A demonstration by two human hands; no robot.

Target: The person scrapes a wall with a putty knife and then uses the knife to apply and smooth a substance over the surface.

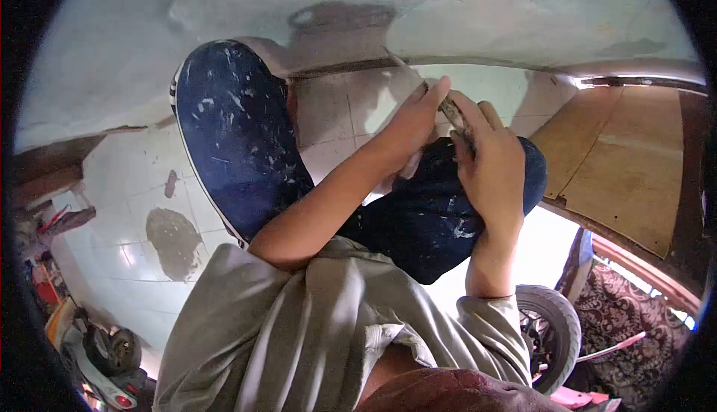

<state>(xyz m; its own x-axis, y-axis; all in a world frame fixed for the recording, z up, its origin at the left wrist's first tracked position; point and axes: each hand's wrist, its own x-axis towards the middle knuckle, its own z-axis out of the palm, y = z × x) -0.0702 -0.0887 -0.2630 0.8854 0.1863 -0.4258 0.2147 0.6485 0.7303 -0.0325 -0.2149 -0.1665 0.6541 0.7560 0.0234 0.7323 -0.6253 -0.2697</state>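
A thin-bladed hand tool (pixel 453 116), perhaps a trowel or scraper, is between my two hands above the right knee. Its narrow, pale blade points up and left toward the wall, and its handle looks dirty and worn. My left hand (pixel 417 125) is closed around it near the blade end, thumb up; its lower fingers are partly hidden. From the other side, my right hand (pixel 489 154) grips the handle end with bent fingers. Dark blue trousers (pixel 239 128) spotted with white cover my bent legs beneath both hands.
A grey plastered wall (pixel 478 16) with a damp patch rises ahead. Pale floor tiles (pixel 112 210) bear a grey smear (pixel 173 244). At right are a wooden panel (pixel 620 166), a motorcycle wheel (pixel 553 334) and patterned cloth (pixel 635 330). Vehicle parts (pixel 104 352) stand lower left.
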